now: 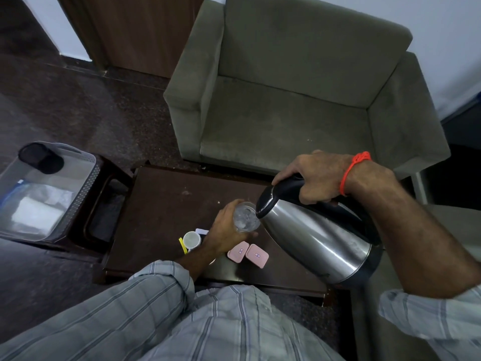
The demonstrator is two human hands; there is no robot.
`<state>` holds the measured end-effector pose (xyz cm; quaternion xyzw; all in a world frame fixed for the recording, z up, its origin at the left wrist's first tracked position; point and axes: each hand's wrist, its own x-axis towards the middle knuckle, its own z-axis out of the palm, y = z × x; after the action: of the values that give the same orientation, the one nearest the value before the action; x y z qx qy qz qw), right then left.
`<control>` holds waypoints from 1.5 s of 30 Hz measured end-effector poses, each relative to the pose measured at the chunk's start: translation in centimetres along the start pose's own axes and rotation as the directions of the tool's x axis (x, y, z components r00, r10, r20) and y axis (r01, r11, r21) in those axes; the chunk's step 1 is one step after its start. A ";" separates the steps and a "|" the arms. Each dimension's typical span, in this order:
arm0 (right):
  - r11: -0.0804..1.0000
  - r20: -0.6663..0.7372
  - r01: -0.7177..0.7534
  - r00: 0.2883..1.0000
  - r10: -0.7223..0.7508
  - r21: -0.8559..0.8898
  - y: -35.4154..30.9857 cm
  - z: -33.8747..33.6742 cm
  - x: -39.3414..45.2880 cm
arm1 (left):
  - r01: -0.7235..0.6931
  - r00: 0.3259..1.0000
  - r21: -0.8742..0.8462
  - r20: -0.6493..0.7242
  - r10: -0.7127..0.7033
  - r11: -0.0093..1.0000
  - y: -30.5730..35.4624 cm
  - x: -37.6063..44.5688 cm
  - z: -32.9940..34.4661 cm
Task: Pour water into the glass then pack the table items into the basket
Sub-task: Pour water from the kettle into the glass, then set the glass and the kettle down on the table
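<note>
armchair (299,100): grey-green, behind the table
table (166,204): dark wood, low
basket (78,162): grey, left of table, on dark stool
kettle (320,238): steel, tilted, spout at glass rim
right hand (317,178): wrapped round kettle's black handle
left hand (226,227): clasping glass
glass (244,217): clear, water inside, over table
pink boxes (248,252): two, touching, just below glass
white cup (192,239): left of wrist

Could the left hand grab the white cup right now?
Probably not yet: the left hand is wrapped around the glass while the kettle pours. The white cup sits unobstructed beside its wrist.
</note>
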<state>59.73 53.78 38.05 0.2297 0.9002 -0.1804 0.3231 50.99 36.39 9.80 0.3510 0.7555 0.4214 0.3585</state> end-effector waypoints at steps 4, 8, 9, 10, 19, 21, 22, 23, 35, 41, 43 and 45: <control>0.992 -0.046 0.070 0.997 -0.066 0.108 2.2 1.6 0.3 | -0.021 0.997 0.044 -0.067 0.024 0.999 0.2 -0.2 -0.8; 0.980 -0.139 0.089 0.988 -0.064 0.180 4.9 3.8 0.4 | -0.016 0.991 0.104 -0.130 0.030 0.994 0.4 0.1 -2.1; 0.971 -0.166 0.098 0.984 -0.063 0.217 5.6 4.5 0.6 | -0.008 0.990 0.101 -0.140 0.022 0.995 0.4 0.2 -2.4; 0.956 -0.183 0.107 0.981 -0.058 0.272 6.3 5.2 1.0 | 0.000 0.989 0.095 -0.145 0.014 0.995 0.4 0.3 -2.7; 0.820 -0.323 0.020 0.924 0.203 0.572 9.5 11.4 6.2 | 0.103 0.988 0.108 -0.123 -0.090 0.989 -2.1 2.0 -5.0; 0.766 -0.331 0.000 0.902 0.278 0.643 9.7 13.0 7.5 | 0.148 0.984 0.144 -0.121 -0.132 0.978 -3.4 2.7 -5.7; 0.741 -0.331 -0.009 0.891 0.311 0.671 9.8 13.8 8.6 | 0.191 0.978 0.165 -0.120 -0.173 0.968 -4.5 3.5 -6.1; 0.723 -0.338 -0.020 0.875 0.347 0.691 9.8 14.7 9.4 | 0.225 0.971 0.182 -0.126 -0.205 0.957 -5.5 4.2 -6.5; 0.376 -0.305 0.089 0.767 0.565 0.922 9.0 25.8 12.4 | 0.427 0.899 0.245 -0.220 -0.379 0.871 -18.9 12.0 -9.6; 0.329 -0.256 0.073 0.789 0.558 0.941 7.3 28.4 12.2 | 0.424 0.897 0.232 -0.241 -0.370 0.875 -22.3 14.4 -11.2; 0.316 -0.249 0.076 0.795 0.553 0.946 6.7 28.9 12.6 | 0.426 0.896 0.225 -0.234 -0.376 0.876 -23.0 14.6 -11.8; 0.307 -0.258 0.097 0.798 0.545 0.947 5.9 29.0 13.2 | 0.411 0.905 0.242 -0.222 -0.362 0.879 -23.5 14.8 -12.2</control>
<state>68.30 48.84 7.16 0.5420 0.6362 -0.5373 -0.1129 28.08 34.69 -9.96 0.2030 0.8904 0.2572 0.3159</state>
